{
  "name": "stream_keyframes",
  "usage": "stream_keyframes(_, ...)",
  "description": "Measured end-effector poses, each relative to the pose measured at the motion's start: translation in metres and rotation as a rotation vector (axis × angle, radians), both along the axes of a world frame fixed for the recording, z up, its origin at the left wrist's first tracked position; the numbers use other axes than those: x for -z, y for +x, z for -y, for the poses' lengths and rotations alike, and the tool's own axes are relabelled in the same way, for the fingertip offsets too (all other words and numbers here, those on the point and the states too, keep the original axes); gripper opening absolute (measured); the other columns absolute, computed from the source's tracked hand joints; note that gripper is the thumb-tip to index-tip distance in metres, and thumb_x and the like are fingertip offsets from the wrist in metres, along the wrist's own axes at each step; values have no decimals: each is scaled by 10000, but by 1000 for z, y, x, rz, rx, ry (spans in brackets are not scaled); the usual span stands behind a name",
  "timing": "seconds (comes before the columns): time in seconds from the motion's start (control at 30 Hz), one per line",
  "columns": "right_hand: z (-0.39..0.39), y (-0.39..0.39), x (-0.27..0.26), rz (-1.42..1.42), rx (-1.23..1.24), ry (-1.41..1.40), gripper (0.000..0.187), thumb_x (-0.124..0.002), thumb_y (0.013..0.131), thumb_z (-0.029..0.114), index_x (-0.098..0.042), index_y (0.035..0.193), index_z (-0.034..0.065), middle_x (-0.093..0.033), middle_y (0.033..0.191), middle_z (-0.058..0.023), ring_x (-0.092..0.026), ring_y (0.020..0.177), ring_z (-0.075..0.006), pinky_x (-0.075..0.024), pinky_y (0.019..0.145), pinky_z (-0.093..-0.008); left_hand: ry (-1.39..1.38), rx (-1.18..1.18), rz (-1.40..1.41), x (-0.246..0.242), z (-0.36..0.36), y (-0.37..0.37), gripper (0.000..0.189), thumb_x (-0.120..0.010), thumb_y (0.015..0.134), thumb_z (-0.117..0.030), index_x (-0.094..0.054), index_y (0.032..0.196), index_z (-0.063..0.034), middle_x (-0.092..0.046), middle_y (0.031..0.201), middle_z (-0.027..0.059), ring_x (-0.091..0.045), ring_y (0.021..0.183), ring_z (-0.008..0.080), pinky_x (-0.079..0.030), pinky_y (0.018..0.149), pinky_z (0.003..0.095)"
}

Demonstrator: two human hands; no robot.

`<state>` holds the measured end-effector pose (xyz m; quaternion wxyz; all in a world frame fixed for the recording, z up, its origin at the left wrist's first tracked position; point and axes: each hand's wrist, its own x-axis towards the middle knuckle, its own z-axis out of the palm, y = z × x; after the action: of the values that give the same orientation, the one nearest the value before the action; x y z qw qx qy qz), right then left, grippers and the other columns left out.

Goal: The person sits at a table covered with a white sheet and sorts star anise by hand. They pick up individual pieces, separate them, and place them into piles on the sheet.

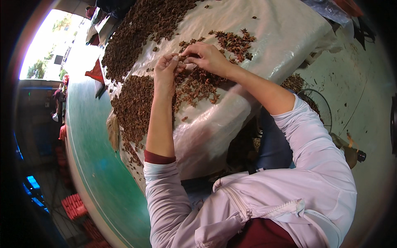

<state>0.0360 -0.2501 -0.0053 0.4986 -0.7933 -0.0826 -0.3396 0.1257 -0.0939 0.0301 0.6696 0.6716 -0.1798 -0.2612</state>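
Note:
My left hand (pixel 167 69) and my right hand (pixel 206 57) meet over a plastic-covered table, thumbs and fingers pinched close together. Something small and brown shows between the fingertips, likely a piece of star anise; its shape is mostly hidden. Below the hands lie loose reddish-brown star anise (pixel 198 88). A smaller group of star anise (pixel 235 45) sits beyond my right hand. Left of my left forearm spreads a dense brown heap of star anise (pixel 133 105), and a larger dark heap (pixel 139 24) covers the far left of the table.
Translucent plastic sheeting (pixel 279 34) covers the table, wrinkled at its near edge. A round mesh sieve (pixel 316 108) stands at the right beside brown debris on the floor. Bundled bristles (pixel 113 130) hang at the table's left edge. Red stacked sacks (pixel 74 206) lie beyond the green floor.

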Motion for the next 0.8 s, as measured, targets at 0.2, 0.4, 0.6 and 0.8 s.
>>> stream_keyframes(0.2,-25,-24,-31,268,-109,-252,265,-717,775,103,-629,1025,88,-638,884,-73,-614,889,-271,-514,759,-374,-80,-163,-435,-13,-12,13,129,-522,959,-93,-571,1054,-21,-595,762,29,-603,701,94,-462,521,203)
stream_keyframes(0.4,-3,-26,-40,-234,252,88,181,-685,855,175,-657,959,30,-688,836,-71,-650,699,-163,-514,664,-296,770,804,-20,-44,-59,-86,308,-641,831,-118,-579,1112,-9,-607,906,37,-540,713,93,-457,631,221)
stream_keyframes(0.6,-45,-28,-23,-235,-373,542,69,-684,856,95,-642,860,41,-661,815,-24,-611,760,-93,-496,699,-242,-37,29,10,-6,-59,-118,431,-602,936,-145,-429,1314,-36,-623,1020,68,-596,856,114,-491,719,236)
stream_keyframes(0.8,-69,-46,-26,-289,-531,843,93,-680,875,84,-601,858,38,-628,818,-15,-588,737,-65,-481,661,-206,-297,29,-128,3,-58,-104,249,-554,965,-96,-475,1189,-21,-598,938,46,-601,795,130,-484,722,247)
